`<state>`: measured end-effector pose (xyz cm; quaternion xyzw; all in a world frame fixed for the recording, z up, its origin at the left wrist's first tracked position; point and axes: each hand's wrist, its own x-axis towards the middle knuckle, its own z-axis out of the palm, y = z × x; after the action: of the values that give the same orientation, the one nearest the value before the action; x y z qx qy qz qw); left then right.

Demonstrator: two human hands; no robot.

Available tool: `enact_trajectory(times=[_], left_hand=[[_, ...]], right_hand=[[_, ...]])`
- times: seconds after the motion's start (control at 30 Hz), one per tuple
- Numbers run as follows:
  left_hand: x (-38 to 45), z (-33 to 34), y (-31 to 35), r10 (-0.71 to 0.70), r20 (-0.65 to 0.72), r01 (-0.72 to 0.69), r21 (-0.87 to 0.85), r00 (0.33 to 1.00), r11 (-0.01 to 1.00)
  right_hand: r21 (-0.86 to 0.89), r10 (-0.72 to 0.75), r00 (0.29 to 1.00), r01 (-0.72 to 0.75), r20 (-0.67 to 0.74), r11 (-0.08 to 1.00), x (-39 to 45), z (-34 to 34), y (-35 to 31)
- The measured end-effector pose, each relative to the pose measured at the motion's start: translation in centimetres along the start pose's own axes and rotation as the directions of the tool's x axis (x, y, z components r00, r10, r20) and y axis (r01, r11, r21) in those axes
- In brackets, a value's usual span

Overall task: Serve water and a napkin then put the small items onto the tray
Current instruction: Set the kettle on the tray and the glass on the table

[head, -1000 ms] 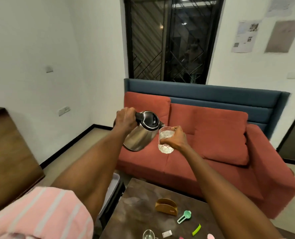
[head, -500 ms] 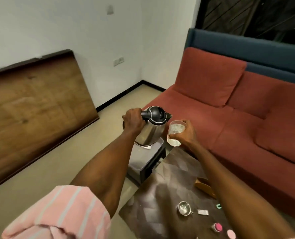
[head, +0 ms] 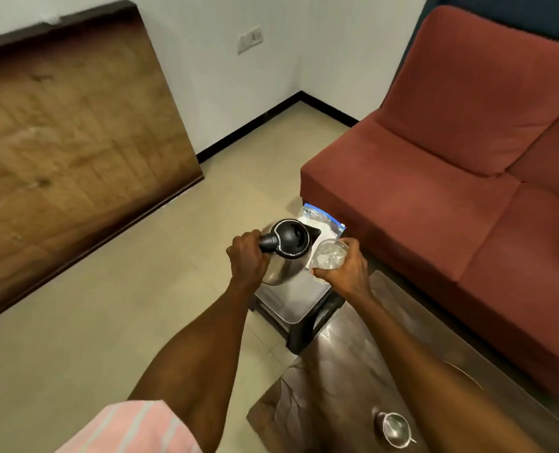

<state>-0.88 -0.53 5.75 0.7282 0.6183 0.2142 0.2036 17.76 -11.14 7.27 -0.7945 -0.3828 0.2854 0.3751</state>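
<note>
The left hand [head: 248, 256] is closed in a full fist around the black handle of the kettle [head: 286, 253], with the knuckles facing up. The kettle has a steel body and a black lid, and its spout points toward the glass [head: 330, 255]. The right hand [head: 345, 269] wraps the glass from the right and from below, fingers curled round its side, thumb near the rim. The glass is clear and sits just beside the kettle's spout; whether the two touch cannot be told. Something pale shows inside the glass, but the water level cannot be read. Both items are held in the air above a small side table [head: 296, 302] with a shiny top and dark legs. A packet [head: 320, 220] with white and blue print lies at the far end of that side table, partly hidden behind the kettle. Nearer the person stands a dark coffee table [head: 337, 387] with a reflective top, its corner next to the side table. A small metal strainer [head: 394, 428] rests on the coffee table beside the right forearm. A red sofa [head: 451, 142] runs along the right side, close to both tables. A wooden board [head: 69, 132] leans against the white wall on the left. A pink striped sleeve [head: 131, 429] shows at the bottom edge.
</note>
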Motion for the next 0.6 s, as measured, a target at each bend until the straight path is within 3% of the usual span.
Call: enact_trajectory(times=[0.27,0.6], left_hand=[[2.1,7.4,-5.4,-0.132,0.105,0.135,-0.02,0.986,0.991],[4.3,12.0,-8.1,-0.113,0.155,0.126,-0.072,0.981,0.989]], right_hand=[[-0.042,0.072,0.997,-0.071,0.027,0.997,3.2,2.6,5.1],[-0.062,0.11,0.994,-0.109,0.006,0.992,4.6,2.6,8.3]])
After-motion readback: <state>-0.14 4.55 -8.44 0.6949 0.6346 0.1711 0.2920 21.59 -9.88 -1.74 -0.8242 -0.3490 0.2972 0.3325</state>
